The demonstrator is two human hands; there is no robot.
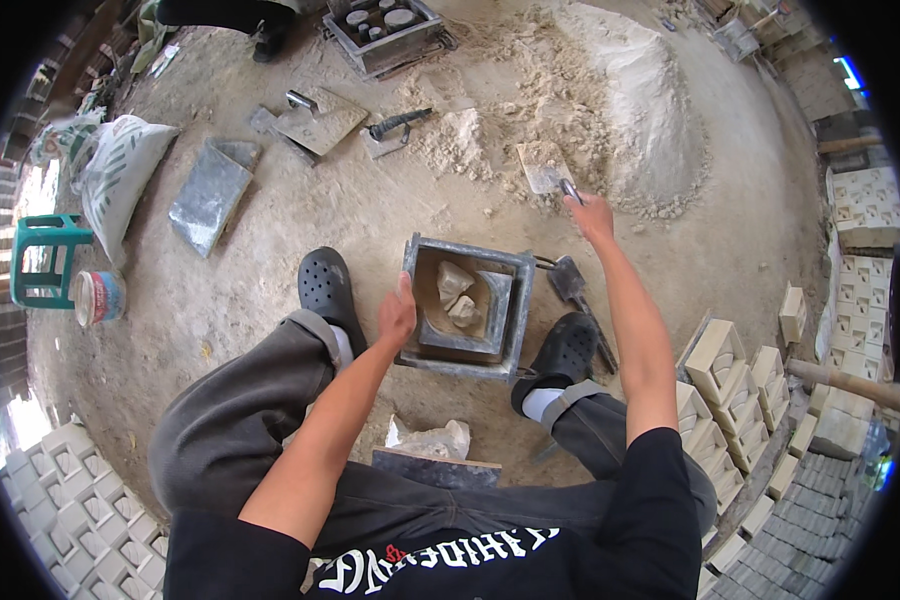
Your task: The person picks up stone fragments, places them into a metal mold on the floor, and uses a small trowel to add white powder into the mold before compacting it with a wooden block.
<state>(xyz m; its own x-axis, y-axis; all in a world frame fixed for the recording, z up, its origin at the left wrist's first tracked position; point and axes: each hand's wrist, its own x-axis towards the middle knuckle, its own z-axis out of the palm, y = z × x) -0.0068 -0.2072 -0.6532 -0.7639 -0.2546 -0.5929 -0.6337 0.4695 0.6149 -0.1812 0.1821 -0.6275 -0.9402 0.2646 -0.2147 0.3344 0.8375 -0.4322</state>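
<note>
A square grey metal mould [523, 320] stands on the ground between my feet. A smaller frame with a rounded corner sits inside it, and a few pale sandy lumps [453, 280] lie within. My left hand [398, 314] grips the mould's left wall, with the thumb along the rim. Out ahead to the right, my right hand [591, 216] is closed round the handle of a flat trowel [547, 178]. Damp sand covers part of the trowel's blade, which is at the near edge of a sand heap [580, 100].
A small shovel [569, 283] lies right of the mould. Metal floats [320, 122] and a bent metal sheet [210, 195] lie ahead left. Another mould [385, 38] stands at the back. Stacked cast blocks [720, 360] line the right; a green stool [50, 255] and bucket [100, 298] are left.
</note>
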